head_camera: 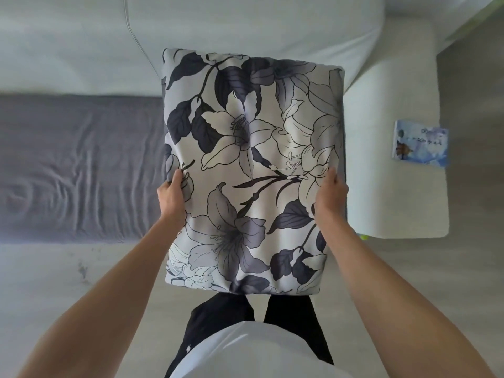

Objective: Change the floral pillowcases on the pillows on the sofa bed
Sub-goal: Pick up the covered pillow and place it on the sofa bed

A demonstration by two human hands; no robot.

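Observation:
A pillow in a floral pillowcase (pixel 251 148), white with grey and dark purple lilies, is held up in front of me above the floor. My left hand (pixel 171 193) grips its left edge, thumb on the front. On the opposite edge, my right hand (pixel 330 193) grips the pillow in the same way. The fingers of both hands are hidden behind the pillow. Behind the pillow lies the sofa bed (pixel 81 165) with a wrinkled grey sheet.
The sofa's pale back cushions (pixel 245 23) run across the top. A white armrest (pixel 392 159) stands to the right, with a blue-patterned packet (pixel 420 143) at its outer edge. Light wooden floor (pixel 68 282) lies under me, with my dark trouser legs below the pillow.

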